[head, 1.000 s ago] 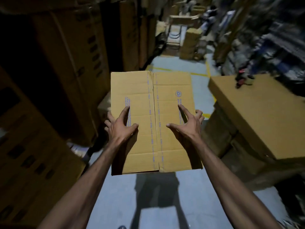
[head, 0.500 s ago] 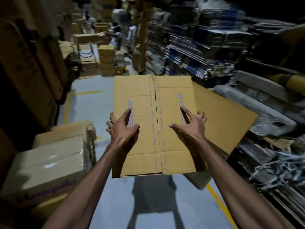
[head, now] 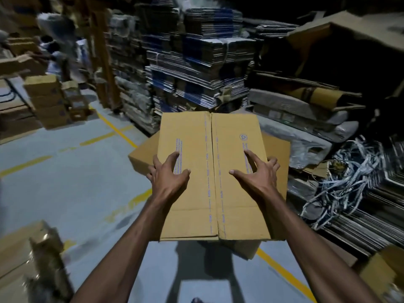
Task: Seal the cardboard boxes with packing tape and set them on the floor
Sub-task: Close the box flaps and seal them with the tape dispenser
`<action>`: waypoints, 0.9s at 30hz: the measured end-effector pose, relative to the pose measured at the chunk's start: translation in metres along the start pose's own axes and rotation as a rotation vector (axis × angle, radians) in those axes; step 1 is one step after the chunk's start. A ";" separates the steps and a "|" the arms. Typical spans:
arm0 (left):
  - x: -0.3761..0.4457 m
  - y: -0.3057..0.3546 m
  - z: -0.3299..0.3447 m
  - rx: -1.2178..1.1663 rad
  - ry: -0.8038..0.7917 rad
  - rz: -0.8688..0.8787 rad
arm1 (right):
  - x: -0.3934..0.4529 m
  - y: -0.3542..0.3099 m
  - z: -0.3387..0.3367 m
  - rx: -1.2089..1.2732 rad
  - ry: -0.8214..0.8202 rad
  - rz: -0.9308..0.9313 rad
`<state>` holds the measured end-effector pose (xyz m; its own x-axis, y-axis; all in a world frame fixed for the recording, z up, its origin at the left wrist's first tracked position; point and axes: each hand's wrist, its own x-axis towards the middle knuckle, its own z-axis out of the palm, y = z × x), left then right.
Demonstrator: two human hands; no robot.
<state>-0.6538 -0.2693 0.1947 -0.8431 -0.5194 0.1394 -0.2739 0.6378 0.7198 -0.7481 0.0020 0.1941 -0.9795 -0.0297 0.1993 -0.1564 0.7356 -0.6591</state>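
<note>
I carry a closed brown cardboard box (head: 209, 162) in front of me, its top flaps meeting at a centre seam with blue print along it. My left hand (head: 169, 176) grips the box's left side, thumb and fingers spread over the top. On the right side my right hand (head: 256, 176) holds it the same way. The box hangs above the grey floor (head: 65, 182). Directly beneath and behind it lies another brown cardboard box (head: 276, 154) on the floor. I see no tape roll.
Tall stacks of flattened cartons (head: 196, 68) fill the back and right. Tangled plastic strapping (head: 349, 171) lies at right. Boxes stand at lower left (head: 28, 254) and back left (head: 48, 99). A person (head: 54, 55) stands far left. Yellow lines (head: 115, 127) cross the floor.
My view has swung right while both hands kept hold of the box. The stacks of flat cartons and the box on the floor have come into view ahead; the left-hand boxes slid aside.
</note>
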 end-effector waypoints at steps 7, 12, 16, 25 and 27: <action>0.123 0.008 0.084 0.081 -0.145 0.070 | 0.102 0.048 0.041 0.001 -0.019 0.134; 0.187 0.016 0.123 0.111 -0.241 0.097 | 0.155 0.063 0.049 -0.030 -0.041 0.205; 0.232 0.016 0.154 0.120 -0.330 0.114 | 0.192 0.080 0.053 -0.044 -0.051 0.243; 0.315 0.020 0.209 0.158 -0.409 0.233 | 0.255 0.089 0.075 -0.079 -0.060 0.347; 0.339 0.024 0.221 0.164 -0.401 0.266 | 0.269 0.089 0.083 -0.077 -0.044 0.381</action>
<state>-1.0488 -0.3042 0.1093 -0.9961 -0.0880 0.0081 -0.0675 0.8160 0.5742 -1.0360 0.0034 0.1283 -0.9704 0.2274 -0.0813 0.2275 0.7480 -0.6235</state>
